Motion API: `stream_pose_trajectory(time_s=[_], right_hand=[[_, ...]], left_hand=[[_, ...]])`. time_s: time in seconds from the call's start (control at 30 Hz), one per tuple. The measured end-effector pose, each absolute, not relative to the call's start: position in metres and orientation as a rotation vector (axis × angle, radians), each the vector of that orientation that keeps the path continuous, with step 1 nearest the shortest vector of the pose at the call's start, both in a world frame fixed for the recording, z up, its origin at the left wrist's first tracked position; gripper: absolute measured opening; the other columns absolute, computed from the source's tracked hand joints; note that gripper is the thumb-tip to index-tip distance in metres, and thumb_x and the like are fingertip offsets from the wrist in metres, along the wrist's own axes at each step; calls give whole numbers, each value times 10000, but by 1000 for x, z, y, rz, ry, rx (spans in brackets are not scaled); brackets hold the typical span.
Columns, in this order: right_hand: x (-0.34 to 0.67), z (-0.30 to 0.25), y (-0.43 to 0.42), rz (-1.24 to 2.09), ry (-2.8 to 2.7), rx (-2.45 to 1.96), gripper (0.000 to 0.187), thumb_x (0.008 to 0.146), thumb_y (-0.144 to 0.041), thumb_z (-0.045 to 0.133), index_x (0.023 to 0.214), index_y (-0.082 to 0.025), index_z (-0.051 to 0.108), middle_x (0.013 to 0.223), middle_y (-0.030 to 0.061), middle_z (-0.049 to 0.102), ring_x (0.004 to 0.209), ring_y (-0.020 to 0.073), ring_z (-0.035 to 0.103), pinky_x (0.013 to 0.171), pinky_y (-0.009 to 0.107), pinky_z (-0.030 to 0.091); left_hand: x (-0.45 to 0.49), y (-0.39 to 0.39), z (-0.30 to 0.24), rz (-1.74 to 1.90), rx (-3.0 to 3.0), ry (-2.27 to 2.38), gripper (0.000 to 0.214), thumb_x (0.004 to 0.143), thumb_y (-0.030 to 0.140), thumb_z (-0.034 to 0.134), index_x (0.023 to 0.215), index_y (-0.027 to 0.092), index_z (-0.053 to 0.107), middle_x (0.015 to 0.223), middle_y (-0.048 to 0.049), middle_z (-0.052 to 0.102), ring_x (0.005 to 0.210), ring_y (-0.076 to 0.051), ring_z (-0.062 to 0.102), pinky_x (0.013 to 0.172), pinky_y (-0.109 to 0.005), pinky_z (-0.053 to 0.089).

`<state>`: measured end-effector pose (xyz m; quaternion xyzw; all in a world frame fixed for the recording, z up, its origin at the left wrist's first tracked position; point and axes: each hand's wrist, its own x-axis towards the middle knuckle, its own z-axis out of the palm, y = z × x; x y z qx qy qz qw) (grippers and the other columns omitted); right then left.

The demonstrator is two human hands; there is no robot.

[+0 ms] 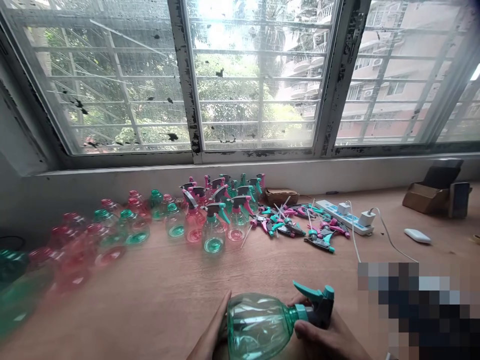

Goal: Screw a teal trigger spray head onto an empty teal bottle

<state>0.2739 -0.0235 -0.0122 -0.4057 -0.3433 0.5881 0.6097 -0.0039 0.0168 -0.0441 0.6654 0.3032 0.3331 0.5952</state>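
Observation:
I hold a clear teal spray bottle (pixel 258 325) on its side at the near edge of the wooden table (pixel 161 295). My left hand (pixel 212 332) wraps around its round base. My right hand (pixel 322 337) is closed on the bottle's neck and the dark grey spray head with a teal trigger (pixel 317 300), which points up and to the left.
Several pink and teal bottles without heads (pixel 112 230) lie at the left. Assembled spray bottles (pixel 215 215) stand at mid table, loose spray heads (pixel 296 225) to their right. A power strip (pixel 345 215), a white device (pixel 417 235) and a cardboard box (pixel 431 192) lie at the right.

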Motion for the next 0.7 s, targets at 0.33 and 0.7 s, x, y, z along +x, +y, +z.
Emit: stream_pose_trajectory(time_s=[0.33,0.7], right_hand=[[277,-15,-24,1381,-816,-970,437,540,-442,964,848,-212,757,608,-21,691,595,165,576,611,299,426],[280,-15,-23,1359,-943,-987,439,605,-487,922,852,-188,718,635,-4,714,584,157,588,564,281,387]], left_hand=[[5,14,-32,812,1511,657,1003,813,467,761,1569,437,103,1526,-24,528,1403,-321,502,1182,-437,385],[6,16,-32,817,1553,679,1009,817,422,769,1580,384,110,1547,-51,518,1411,-304,497,1204,-439,350]])
